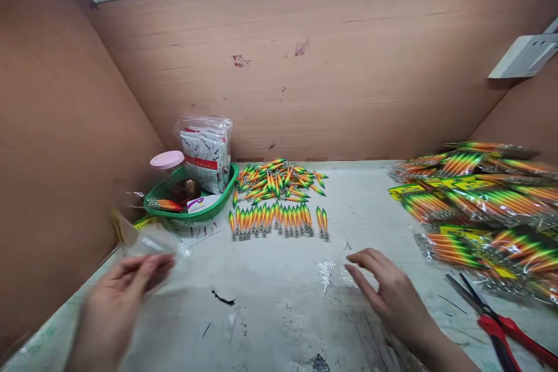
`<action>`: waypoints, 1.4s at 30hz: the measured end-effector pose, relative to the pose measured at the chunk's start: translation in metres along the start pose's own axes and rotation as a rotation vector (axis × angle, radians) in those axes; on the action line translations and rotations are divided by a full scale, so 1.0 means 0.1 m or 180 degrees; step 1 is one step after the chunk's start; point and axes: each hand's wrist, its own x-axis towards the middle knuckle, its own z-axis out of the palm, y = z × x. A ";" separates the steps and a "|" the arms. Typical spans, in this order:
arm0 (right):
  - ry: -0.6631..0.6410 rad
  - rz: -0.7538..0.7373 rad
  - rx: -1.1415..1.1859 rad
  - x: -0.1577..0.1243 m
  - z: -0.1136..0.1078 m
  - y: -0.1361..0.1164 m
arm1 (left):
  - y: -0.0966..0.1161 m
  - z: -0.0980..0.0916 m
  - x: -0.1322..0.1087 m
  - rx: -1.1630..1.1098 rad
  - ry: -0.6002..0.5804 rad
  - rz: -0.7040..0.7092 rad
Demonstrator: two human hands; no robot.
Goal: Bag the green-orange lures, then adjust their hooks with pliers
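Well, from where I stand, the near part of the white table gives the two hands a wide stretch to move in, with just a black scrap and some tiny bits lying there. On the left, the brown side wall comes close to that hand.

The left hand is blurry, but it pinches a thin see-through bag between thumb and fingers. The right hand is low over the table, with bent fingers and the thumb held apart, and I see nothing in its grip. Near its fingertips is a shiny plastic bit.

To the right of that hand, scissors with red and black handles lie with their blades a little apart. Past them, a big heap of filled bags blocks the right side.

Beyond the hands, in the middle, a row of bright lures lies side by side, with two a bit apart at the right end. Just behind is a messy pile of lures. Left of the pile, a green basket stands in the way, with a bag of white packets in it. Farthest back is the brown wall.
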 end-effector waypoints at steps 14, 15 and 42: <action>-0.0965 0.2406 0.2935 -0.03 0.54 -0.26 | -0.83 0.71 -1.19 -0.0226 -0.2321 -0.1636; -0.0980 0.2424 0.2887 -0.04 0.53 -0.21 | -0.85 0.66 -1.16 -0.0052 -0.2361 -0.1590; -0.0344 0.0416 -0.0138 0.57 0.47 0.50 | -0.61 1.19 -0.84 -0.1131 -0.2480 -0.2200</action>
